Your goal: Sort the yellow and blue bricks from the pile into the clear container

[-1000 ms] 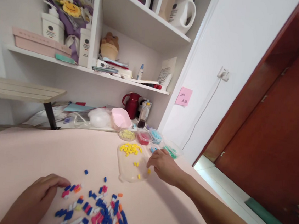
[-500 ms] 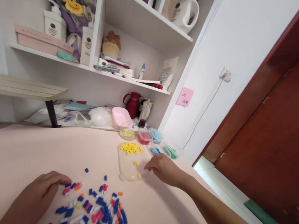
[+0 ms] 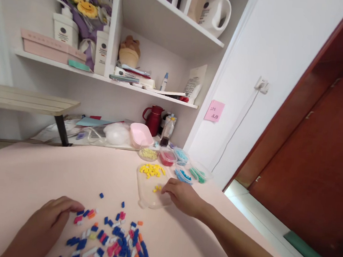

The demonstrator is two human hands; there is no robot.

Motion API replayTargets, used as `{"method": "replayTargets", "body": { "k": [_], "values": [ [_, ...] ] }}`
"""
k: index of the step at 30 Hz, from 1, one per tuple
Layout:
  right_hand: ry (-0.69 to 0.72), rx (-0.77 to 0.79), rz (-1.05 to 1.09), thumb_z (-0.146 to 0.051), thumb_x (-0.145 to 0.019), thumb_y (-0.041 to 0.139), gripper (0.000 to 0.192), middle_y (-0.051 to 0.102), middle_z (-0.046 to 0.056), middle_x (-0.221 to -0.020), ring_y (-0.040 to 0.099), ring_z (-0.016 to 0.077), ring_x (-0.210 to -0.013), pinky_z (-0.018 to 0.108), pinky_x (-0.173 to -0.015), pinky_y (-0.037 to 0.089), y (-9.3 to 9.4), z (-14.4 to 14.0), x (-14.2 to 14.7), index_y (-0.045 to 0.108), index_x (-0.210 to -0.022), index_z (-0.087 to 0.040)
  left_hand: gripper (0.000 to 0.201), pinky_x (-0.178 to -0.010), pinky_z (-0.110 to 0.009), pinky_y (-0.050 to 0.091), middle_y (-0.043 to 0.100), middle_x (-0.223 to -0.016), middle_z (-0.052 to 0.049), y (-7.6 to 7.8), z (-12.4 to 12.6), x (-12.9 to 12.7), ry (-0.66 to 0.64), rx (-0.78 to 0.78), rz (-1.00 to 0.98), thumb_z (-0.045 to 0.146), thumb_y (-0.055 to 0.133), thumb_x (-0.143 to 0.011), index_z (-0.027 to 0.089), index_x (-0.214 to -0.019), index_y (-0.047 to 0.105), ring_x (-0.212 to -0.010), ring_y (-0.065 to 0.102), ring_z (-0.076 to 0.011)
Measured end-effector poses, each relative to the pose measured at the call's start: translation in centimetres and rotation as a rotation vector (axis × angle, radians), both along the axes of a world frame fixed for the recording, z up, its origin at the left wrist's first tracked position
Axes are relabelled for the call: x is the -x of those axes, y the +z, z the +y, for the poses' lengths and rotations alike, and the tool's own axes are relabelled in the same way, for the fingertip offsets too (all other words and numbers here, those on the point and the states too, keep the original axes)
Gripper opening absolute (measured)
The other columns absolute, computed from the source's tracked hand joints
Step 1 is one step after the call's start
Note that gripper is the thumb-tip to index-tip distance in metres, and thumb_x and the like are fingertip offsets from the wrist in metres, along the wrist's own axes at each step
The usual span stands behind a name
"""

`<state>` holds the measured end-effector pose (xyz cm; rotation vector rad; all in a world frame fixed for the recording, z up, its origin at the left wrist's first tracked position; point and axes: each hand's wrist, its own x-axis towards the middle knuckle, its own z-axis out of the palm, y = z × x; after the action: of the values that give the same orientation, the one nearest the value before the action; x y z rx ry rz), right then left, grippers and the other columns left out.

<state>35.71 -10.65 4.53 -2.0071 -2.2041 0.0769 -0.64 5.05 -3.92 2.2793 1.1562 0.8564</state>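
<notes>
**Here, two hands at work among small coloured bricks**

Here the right hand [image 3: 182, 196] lies palm down on the clear plastic lid [image 3: 152, 190], its fingers [image 3: 169, 184] drawn together and curled, the tips meeting beside a few loose yellow bricks [image 3: 156, 188] near the middle of the lid. Whether a brick is actually pinched between the tips cannot be told; they touch or nearly touch the small cluster. A larger heap of yellow bricks [image 3: 151, 170] sits at the far end of the same lid.

The left hand [image 3: 45, 223] rests on the pink worktop [image 3: 31, 175], its fingers lightly bent and close together, the tips touching the near edge of a scatter of mixed bricks [image 3: 113, 241], mostly blue with pink, orange and white among them. It holds nothing that can be seen.

Beyond the lid stands a row of small clear tubs: one with yellow pieces [image 3: 148, 154], one with red pieces [image 3: 167, 156], one with light blue pieces [image 3: 181, 155], another with blue pieces [image 3: 183, 176] just beside the right hand, and one with green pieces [image 3: 200, 174] at the far right. Behind them a pink tub [image 3: 140, 135] lies tilted, its contents hidden.
</notes>
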Motion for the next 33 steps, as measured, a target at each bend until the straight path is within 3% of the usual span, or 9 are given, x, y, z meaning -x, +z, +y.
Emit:
{"method": "replayTargets", "body": {
  "k": [5, 10, 16, 19, 23, 28, 30, 33],
  "values": [
    [0.014, 0.039, -0.014, -0.006, -0.08, 0.05, 0.03, 0.069, 0.001, -0.096, 0.063, 0.0155, -0.082, 0.023, -0.069, 0.041, -0.3, 0.9, 0.8, 0.07, -0.093, -0.024, 0.034, -0.086, -0.035, 0.051, 0.075, -0.092, 0.0, -0.2, 0.2, 0.1, 0.002, 0.006, 0.008, 0.034, 0.041, -0.08, 0.031, -0.081, 0.075, -0.094, 0.067, -0.0221],
    [-0.013, -0.014, -0.049, -0.01, -0.084, 0.05, 0.032, 0.066, 0.006, -0.107, 0.062, 0.0197, -0.096, 0.026, -0.075, 0.042, -0.8, 4.1, 1.1, 0.07, -0.105, -0.024, 0.032, -0.085, -0.032, 0.053, 0.076, -0.09, 0.001, -0.5, 0.5, 0.3, -0.018, -0.03, 0.003, 0.034, 0.043, -0.08, 0.031, -0.08, 0.075, -0.092, 0.068, -0.0206],
    [-0.106, -0.074, -0.069, -0.006, -0.083, 0.046, 0.046, 0.062, 0.006, -0.125, 0.062, 0.0197, -0.104, 0.028, -0.086, 0.044, -0.2, 6.6, -1.0, 0.068, -0.118, -0.026, 0.031, -0.08, -0.031, 0.056, 0.076, -0.086, 0.002, -0.4, 0.4, 0.3, 0.006, -0.08, -0.011, 0.035, 0.043, -0.08, 0.033, -0.077, 0.075, -0.088, 0.07, -0.0203],
    [-0.158, -0.075, -0.085, -0.009, -0.087, 0.042, 0.044, 0.067, 0.006, -0.12, 0.062, 0.0204, -0.103, 0.029, -0.085, 0.044, 0.8, 6.0, -2.0, 0.069, -0.117, -0.025, 0.031, -0.082, -0.032, 0.055, 0.076, -0.087, 0.002, -0.2, 0.4, 0.2, -0.018, -0.068, -0.005, 0.035, 0.044, -0.08, 0.032, -0.078, 0.075, -0.088, 0.069, -0.0205],
    [-0.179, -0.007, -0.138, -0.009, -0.084, 0.044, 0.04, 0.071, 0.006, -0.103, 0.061, 0.0221, -0.1, 0.029, -0.082, 0.043, 2.1, 4.1, -3.1, 0.076, -0.1, -0.027, 0.03, -0.082, -0.032, 0.055, 0.075, -0.088, 0.001, -0.3, 0.4, 0.1, -0.033, -0.054, -0.003, 0.035, 0.045, -0.08, 0.032, -0.08, 0.075, -0.09, 0.068, -0.0213],
    [-0.18, 0.127, -0.213, -0.004, -0.076, 0.05, 0.039, 0.066, 0.006, -0.095, 0.061, 0.0204, -0.086, 0.028, -0.072, 0.042, 2.0, 1.7, -3.8, 0.079, -0.08, -0.029, 0.031, -0.083, -0.036, 0.054, 0.075, -0.091, 0.0, -0.4, 0.2, 0.1, -0.044, -0.037, 0.011, 0.038, 0.043, -0.082, 0.033, -0.08, 0.074, -0.09, 0.068, -0.0238],
    [-0.183, 0.164, -0.233, -0.003, -0.076, 0.05, 0.041, 0.064, 0.005, -0.094, 0.061, 0.0191, -0.082, 0.026, -0.068, 0.041, 1.7, 1.3, -3.6, 0.079, -0.083, -0.031, 0.032, -0.082, -0.038, 0.054, 0.075, -0.089, 0.0, 0.0, 0.1, -0.1, -0.042, -0.037, 0.015, 0.038, 0.043, -0.081, 0.034, -0.078, 0.074, -0.089, 0.068, -0.0245],
    [-0.216, 0.161, -0.266, -0.005, -0.079, 0.05, 0.044, 0.063, 0.007, -0.101, 0.061, 0.0192, -0.083, 0.027, -0.067, 0.04, 1.4, 1.6, -3.3, 0.076, -0.102, -0.032, 0.031, -0.082, -0.037, 0.054, 0.075, -0.088, -0.001, 0.4, -0.1, -0.2, -0.048, -0.008, 0.039, 0.038, 0.044, -0.079, 0.033, -0.077, 0.075, -0.088, 0.068, -0.0241]
  ]
}}
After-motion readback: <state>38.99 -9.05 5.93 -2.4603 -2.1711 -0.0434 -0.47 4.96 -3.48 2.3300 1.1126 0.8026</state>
